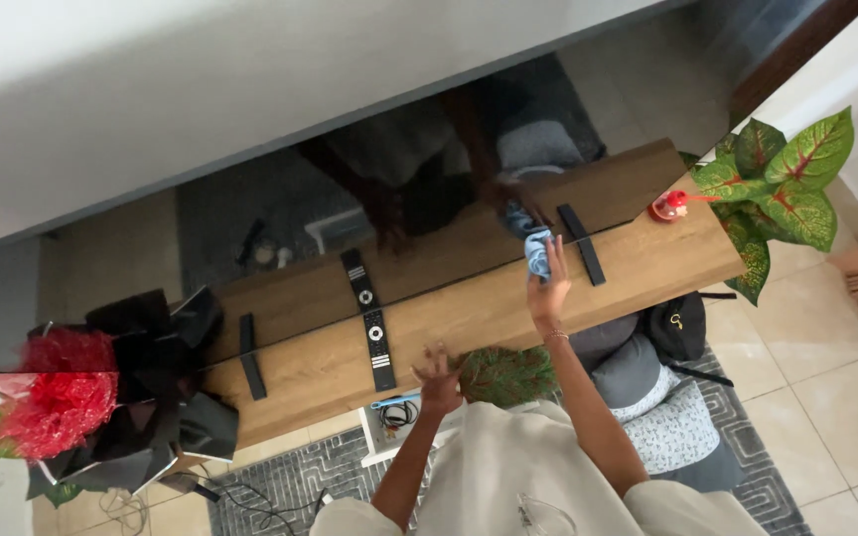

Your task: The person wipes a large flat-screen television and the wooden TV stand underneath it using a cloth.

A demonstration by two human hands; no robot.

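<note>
Overhead, a large dark glossy screen (250,149) is standing at the back of the worktop, mirroring the wood, the person's arm and the cloth in its surface. Below it, the long wooden worktop (469,318) is running from a bunch of red flowers (57,397) in black wrapping at one end to a big green and red-veined leafy plant (782,184) at the other. Under its front edge a grey patterned rug (290,476) is lying on the tiled floor, and a black bag (677,328) is sitting beside a grey cushion.

On the wood, a long black remote control (379,347) is lying near the middle, a black bar-shaped foot (250,372) is resting further along, and a small red ornament (669,204) is sitting near the plant.

The right hand (548,288) is reaching forward, its fingers closed around a small light blue cloth (537,253). The cloth is crumpled and bunched, pressed where the worktop meets the base of the screen, just beside another black foot (588,260). The left hand (439,382) is hovering at the front edge with its fingers spread, holding nothing.
</note>
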